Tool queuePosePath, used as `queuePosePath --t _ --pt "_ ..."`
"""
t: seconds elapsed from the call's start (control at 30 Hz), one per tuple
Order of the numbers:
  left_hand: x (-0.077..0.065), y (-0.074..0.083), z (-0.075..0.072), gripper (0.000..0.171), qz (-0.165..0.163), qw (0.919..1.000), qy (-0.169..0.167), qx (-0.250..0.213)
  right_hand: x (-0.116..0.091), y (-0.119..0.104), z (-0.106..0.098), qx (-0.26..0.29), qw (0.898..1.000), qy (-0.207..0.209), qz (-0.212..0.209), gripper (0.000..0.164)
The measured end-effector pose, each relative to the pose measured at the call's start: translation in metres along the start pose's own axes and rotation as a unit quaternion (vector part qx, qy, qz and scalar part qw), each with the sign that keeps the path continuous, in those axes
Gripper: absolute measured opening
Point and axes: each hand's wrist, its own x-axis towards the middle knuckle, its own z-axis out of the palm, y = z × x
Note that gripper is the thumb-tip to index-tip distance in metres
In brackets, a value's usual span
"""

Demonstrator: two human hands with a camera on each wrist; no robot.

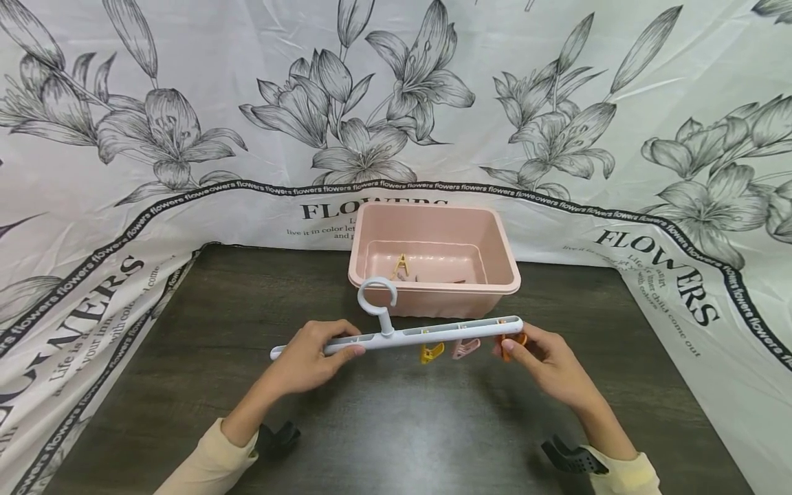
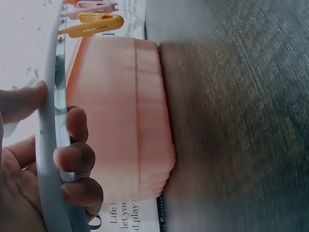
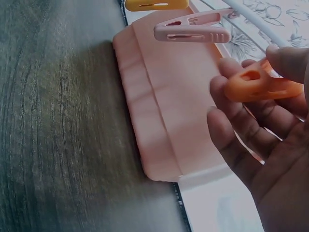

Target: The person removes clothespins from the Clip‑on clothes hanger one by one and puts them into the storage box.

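Note:
A light blue-grey hanger (image 1: 408, 337) with a hook on top is held level above the table. My left hand (image 1: 309, 361) grips its left part, the fingers wrapped round the bar in the left wrist view. From the bar's right half hang a yellow clothespin (image 1: 432, 353) and a pink clothespin (image 3: 193, 33). At the right end my right hand (image 1: 553, 364) pinches an orange clothespin (image 3: 256, 84) between thumb and fingers. Whether this clothespin bites the bar is partly hidden by the hand.
Just behind the hanger, a pink plastic basin (image 1: 436, 300) stands on the dark wooden table (image 1: 408, 426). Inside it lie a yellow clothespin (image 1: 401, 264) and a few other small pieces. A white flower-printed cloth (image 1: 260, 158) hangs behind and along the sides.

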Motion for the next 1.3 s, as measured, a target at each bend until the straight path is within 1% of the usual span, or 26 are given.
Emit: queuePosePath --t 0.13,0.23,0.3,0.43,0.63,0.83,0.97,1.1,1.2,1.3 --pt "-0.001 0.0 0.003 0.016 -0.021 0.9996 -0.018 -0.002 -0.003 -0.005 -0.002 -0.034 0.999 0.019 0.005 0.016" --pt "-0.001 0.001 0.007 0.022 -0.029 0.9992 -0.027 0.005 -0.005 -0.011 -0.003 -0.048 0.998 0.032 0.003 0.016" --pt "0.0 0.002 0.009 0.022 -0.033 0.999 -0.031 0.008 -0.005 -0.015 -0.004 -0.057 0.998 0.041 -0.003 0.016" --pt "0.003 0.003 0.009 0.017 -0.022 0.9993 -0.03 -0.001 -0.003 -0.022 -0.005 -0.082 0.995 0.055 -0.019 0.017" --pt "0.004 0.001 0.009 0.014 -0.002 0.9989 -0.037 -0.03 0.001 -0.022 -0.005 -0.11 0.989 0.079 -0.051 0.024" --pt "0.002 0.0 0.01 0.011 0.009 0.9978 -0.046 -0.047 0.002 -0.023 -0.003 -0.125 0.983 0.105 -0.081 0.028" --pt "0.003 -0.001 0.01 0.01 0.01 0.9973 -0.054 -0.05 0.002 -0.02 0.001 -0.123 0.978 0.133 -0.105 0.029" --pt "0.003 -0.002 0.011 0.011 0.008 0.9968 -0.055 -0.058 0.004 -0.017 0.005 -0.127 0.967 0.171 -0.142 0.027" --pt "0.002 -0.003 0.011 0.013 0.005 0.9961 -0.052 -0.071 0.005 -0.015 0.008 -0.147 0.952 0.198 -0.18 0.023" --pt "0.001 -0.004 0.011 0.015 0.007 0.9959 -0.045 -0.078 0.006 -0.014 0.01 -0.169 0.941 0.214 -0.201 0.019"
